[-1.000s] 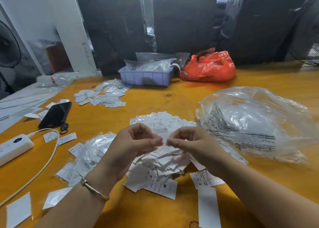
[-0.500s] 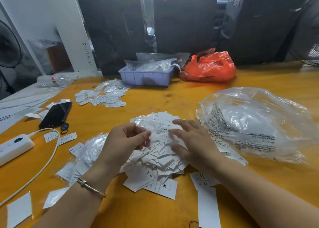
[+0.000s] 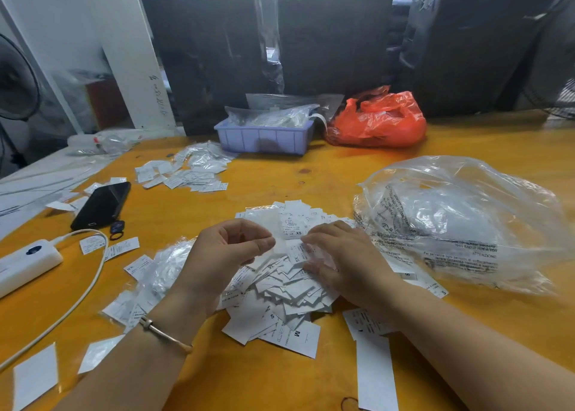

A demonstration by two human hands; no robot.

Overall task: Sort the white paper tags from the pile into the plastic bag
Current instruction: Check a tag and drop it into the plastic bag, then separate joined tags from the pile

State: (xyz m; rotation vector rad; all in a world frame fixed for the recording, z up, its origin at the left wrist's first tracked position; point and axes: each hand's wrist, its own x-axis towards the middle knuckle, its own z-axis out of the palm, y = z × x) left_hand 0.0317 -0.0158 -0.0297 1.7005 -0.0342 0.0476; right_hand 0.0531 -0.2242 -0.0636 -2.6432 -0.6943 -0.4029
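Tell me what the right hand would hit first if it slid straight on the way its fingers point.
Most likely the left hand: the right hand lies flat on the pile of white paper tags, fingers pointing left toward it, though depth is unclear.

Matt paper tags (image 3: 280, 289), glossy clear plastic bag (image 3: 460, 220), smooth wooden table (image 3: 326, 174).

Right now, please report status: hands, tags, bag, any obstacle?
Left hand curled above tag pile, apparently empty. Right hand flat on the tags. Plastic bag lies right of the pile. Nothing between.

Orange table (image 3: 357, 168) w/ dark wrapped bundles (image 3: 336, 37) behind.
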